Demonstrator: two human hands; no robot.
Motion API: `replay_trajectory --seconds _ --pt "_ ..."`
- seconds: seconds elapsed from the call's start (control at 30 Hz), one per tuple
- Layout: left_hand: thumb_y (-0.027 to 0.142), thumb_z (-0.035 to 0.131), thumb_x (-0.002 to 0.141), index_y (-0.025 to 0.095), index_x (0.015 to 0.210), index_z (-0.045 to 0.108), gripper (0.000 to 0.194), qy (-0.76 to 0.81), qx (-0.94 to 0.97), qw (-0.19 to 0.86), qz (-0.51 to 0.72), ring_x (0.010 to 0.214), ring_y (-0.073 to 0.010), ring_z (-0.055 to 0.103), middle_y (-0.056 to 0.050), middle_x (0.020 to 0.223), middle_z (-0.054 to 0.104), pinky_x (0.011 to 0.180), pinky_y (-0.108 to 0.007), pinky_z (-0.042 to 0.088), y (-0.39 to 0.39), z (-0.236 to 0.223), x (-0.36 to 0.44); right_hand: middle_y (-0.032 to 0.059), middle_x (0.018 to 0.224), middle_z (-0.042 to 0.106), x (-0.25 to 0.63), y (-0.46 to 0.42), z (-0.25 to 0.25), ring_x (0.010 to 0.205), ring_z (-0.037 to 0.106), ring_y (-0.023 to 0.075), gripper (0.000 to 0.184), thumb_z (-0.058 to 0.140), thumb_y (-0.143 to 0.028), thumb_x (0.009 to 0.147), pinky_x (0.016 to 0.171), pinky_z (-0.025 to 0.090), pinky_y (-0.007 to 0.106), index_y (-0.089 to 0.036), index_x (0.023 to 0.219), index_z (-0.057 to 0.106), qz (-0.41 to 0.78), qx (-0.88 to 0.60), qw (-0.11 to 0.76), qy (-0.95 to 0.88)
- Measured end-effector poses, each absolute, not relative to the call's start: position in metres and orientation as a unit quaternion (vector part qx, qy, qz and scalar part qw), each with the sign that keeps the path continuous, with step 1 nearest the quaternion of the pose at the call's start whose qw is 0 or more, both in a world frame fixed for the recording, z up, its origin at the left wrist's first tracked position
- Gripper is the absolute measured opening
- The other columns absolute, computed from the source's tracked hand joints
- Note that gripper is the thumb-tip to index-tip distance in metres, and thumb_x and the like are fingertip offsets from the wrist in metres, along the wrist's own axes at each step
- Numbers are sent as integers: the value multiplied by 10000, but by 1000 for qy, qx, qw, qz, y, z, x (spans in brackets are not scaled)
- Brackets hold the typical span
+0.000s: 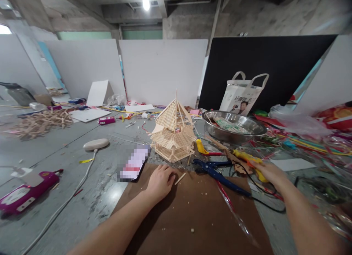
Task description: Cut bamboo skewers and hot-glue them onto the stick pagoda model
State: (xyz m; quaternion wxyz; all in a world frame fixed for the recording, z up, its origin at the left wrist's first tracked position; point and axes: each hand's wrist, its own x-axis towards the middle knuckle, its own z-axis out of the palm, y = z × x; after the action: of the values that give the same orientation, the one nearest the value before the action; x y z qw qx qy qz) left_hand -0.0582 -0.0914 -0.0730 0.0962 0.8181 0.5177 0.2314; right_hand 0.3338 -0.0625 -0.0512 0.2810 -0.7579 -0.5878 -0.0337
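Observation:
My left hand (pixel 161 182) rests on a brown board (pixel 203 218), fingers curled and pressed together; whatever may be inside them is hidden. Close beside its fingertips is a short wooden stick (pixel 180 178). A model pavilion of thin wooden sticks (pixel 173 132), with a tiered, pointed roof, stands just beyond the board. Out to the right, my right hand (pixel 265 171) is closed around a yellow glue gun (pixel 246 156), whose black cord trails off. Blue-handled cutters (pixel 217 174) lie between the hands. A phone (pixel 134 163) with a lit screen lies left of my left hand.
Behind the glue gun sits a metal bowl (pixel 233 126), with a white bag (pixel 242 93) beyond it. Loose sticks (pixel 44 123) are piled at far left. A purple power strip (pixel 30 192) and a white cable (pixel 71 200) lie nearer. Plastic litter (pixel 299 137) covers the right side.

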Motion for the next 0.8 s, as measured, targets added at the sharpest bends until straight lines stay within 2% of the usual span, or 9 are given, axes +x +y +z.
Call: replay_trajectory --seconds 0.1,0.17,0.27,0.33,0.37,0.5,0.6,0.67,0.8 --pt "229 409 794 209 909 589 214 510 823 99 229 889 -179 489 -41 920 583 809 -306 374 -89 -76 -59 175 706 644 331 -57 -49 660 610 269 472 396 -548 722 540 407 319 -169 595 648 43 -845 125 -518" --pt "229 429 782 212 939 579 218 507 826 103 224 911 -178 487 -36 964 578 829 -312 373 -88 -78 -59 236 854 627 328 -54 -44 793 589 352 469 429 -543 701 575 400 380 -140 731 667 54 -877 74 -472" --pt "232 447 770 200 981 563 244 508 826 105 222 959 -184 477 -46 1024 565 861 -327 367 -87 -79 -59 279 965 583 318 -57 -31 883 536 432 503 405 -525 717 610 372 453 -110 860 650 26 -884 90 -457" --pt "234 448 769 189 1004 553 261 510 822 103 229 987 -191 465 -59 1056 552 874 -336 365 -85 -80 -59 296 979 566 305 -62 -19 902 514 452 512 368 -501 743 632 352 484 -91 900 632 -7 -870 146 -470" --pt "236 447 770 182 1012 548 268 513 819 100 236 999 -194 459 -66 1071 544 880 -339 364 -85 -81 -59 290 973 569 296 -64 -13 910 513 438 509 341 -483 764 651 351 480 -87 920 621 -16 -854 173 -491" --pt "240 435 777 160 1081 509 324 521 808 77 265 1024 -203 440 -84 1113 521 906 -352 350 -81 -84 -59 142 931 627 242 -58 -2 914 548 284 335 407 -404 766 748 376 364 -182 917 609 18 -760 239 -604" --pt "241 428 782 170 1141 465 368 518 805 70 280 1028 -199 436 -81 1116 518 909 -354 348 -79 -85 -59 54 877 651 196 -42 -12 804 585 196 248 476 -357 731 742 405 298 -211 876 613 93 -676 275 -678" --pt "249 422 786 166 1150 456 375 519 803 70 285 1034 -198 432 -85 1117 514 909 -352 347 -78 -85 -60 46 927 642 171 -29 -22 828 581 172 249 481 -311 721 768 407 285 -196 908 598 132 -634 306 -698" --pt "302 411 795 131 1148 462 396 529 795 85 284 1051 -212 420 -101 1129 505 921 -349 333 -79 -82 -61 76 938 633 141 -8 -43 873 569 185 287 481 -244 679 788 406 318 -143 934 567 196 -591 372 -688"
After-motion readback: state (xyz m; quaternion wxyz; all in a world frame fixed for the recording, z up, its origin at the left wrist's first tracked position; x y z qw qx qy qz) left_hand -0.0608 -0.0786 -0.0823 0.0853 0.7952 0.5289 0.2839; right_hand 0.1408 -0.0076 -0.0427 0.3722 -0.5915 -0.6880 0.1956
